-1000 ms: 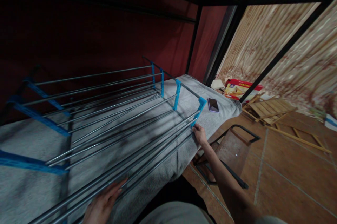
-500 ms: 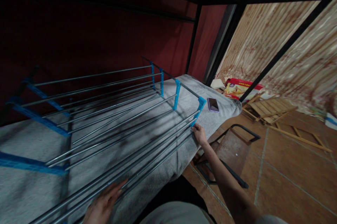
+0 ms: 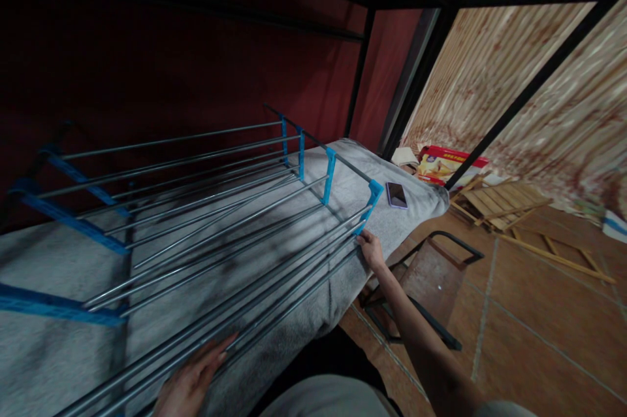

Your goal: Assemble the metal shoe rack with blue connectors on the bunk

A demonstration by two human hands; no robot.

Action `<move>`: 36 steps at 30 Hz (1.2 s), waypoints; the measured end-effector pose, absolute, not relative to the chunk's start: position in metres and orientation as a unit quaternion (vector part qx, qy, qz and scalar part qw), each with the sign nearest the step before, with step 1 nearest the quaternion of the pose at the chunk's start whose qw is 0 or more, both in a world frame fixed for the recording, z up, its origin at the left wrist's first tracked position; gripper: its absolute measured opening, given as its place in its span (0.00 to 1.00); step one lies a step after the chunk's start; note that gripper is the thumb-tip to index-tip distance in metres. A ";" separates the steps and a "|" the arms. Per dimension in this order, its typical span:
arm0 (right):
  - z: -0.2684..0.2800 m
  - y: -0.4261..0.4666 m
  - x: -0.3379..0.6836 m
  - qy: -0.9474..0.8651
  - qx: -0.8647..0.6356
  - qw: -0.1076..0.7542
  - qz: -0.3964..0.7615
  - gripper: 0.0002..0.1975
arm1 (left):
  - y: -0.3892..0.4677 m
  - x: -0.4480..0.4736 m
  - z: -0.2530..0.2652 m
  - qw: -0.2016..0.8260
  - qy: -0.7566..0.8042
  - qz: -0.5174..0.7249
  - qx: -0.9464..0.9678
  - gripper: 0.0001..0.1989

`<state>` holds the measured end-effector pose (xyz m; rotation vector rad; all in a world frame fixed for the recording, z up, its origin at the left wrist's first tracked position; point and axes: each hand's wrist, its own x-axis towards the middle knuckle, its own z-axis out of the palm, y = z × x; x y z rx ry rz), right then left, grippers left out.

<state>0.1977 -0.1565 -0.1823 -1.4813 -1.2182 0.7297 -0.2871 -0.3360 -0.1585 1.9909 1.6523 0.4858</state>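
A rack frame of grey metal tubes and blue plastic brackets (image 3: pixel 327 176) lies across a bed. At its near right corner, my right hand (image 3: pixel 371 250) pinches the end of a metal tube (image 3: pixel 289 306) just under the blue bracket (image 3: pixel 369 206). My left hand (image 3: pixel 191 378) is low in the view, with its fingers along the near tubes and closed on one of them. Part of that grip is hidden by the hand itself. Blue brackets (image 3: pixel 63 306) on the left side carry the other tube ends.
The bed has a grey blanket (image 3: pixel 353 155), with a phone (image 3: pixel 396 195) on it at the right. Beside it stands a metal-framed chair (image 3: pixel 435 280). Wooden slatted pieces (image 3: pixel 509 201) and a red box (image 3: pixel 450 165) lie on the floor. Dark posts (image 3: pixel 360 70) rise around the bed.
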 end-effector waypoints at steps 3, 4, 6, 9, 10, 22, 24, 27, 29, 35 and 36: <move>-0.183 -0.156 0.198 -0.506 -0.617 0.519 0.305 0.16 | -0.336 -0.287 -0.159 0.253 0.610 0.181 0.729 0.23; -0.182 -0.156 0.197 -0.506 -0.616 0.520 0.306 0.17 | -0.336 -0.288 -0.160 0.253 0.612 0.181 0.728 0.24; -0.182 -0.156 0.197 -0.506 -0.615 0.520 0.308 0.17 | -0.336 -0.288 -0.162 0.255 0.612 0.181 0.726 0.24; -0.182 -0.157 0.197 -0.506 -0.616 0.519 0.309 0.18 | -0.336 -0.289 -0.164 0.260 0.605 0.185 0.729 0.23; -0.182 -0.157 0.197 -0.506 -0.616 0.519 0.308 0.18 | -0.336 -0.289 -0.163 0.261 0.605 0.185 0.729 0.22; -0.185 -0.157 0.196 -0.512 -0.614 0.518 0.303 0.15 | -0.335 -0.289 -0.164 0.222 0.594 0.188 0.750 0.20; -0.183 -0.158 0.195 -0.511 -0.618 0.517 0.300 0.15 | -0.336 -0.288 -0.161 0.222 0.594 0.182 0.752 0.20; -0.180 -0.161 0.193 -0.508 -0.624 0.516 0.294 0.13 | -0.336 -0.288 -0.157 0.226 0.591 0.174 0.754 0.21; -0.179 -0.162 0.190 -0.504 -0.629 0.516 0.289 0.13 | -0.335 -0.288 -0.157 0.225 0.593 0.175 0.753 0.20; -0.169 -0.162 0.171 -0.478 -0.666 0.518 0.241 0.17 | -0.342 -0.271 -0.143 0.208 0.611 0.160 0.747 0.20; -0.166 -0.163 0.167 -0.478 -0.670 0.516 0.237 0.17 | -0.346 -0.265 -0.136 0.202 0.619 0.150 0.744 0.21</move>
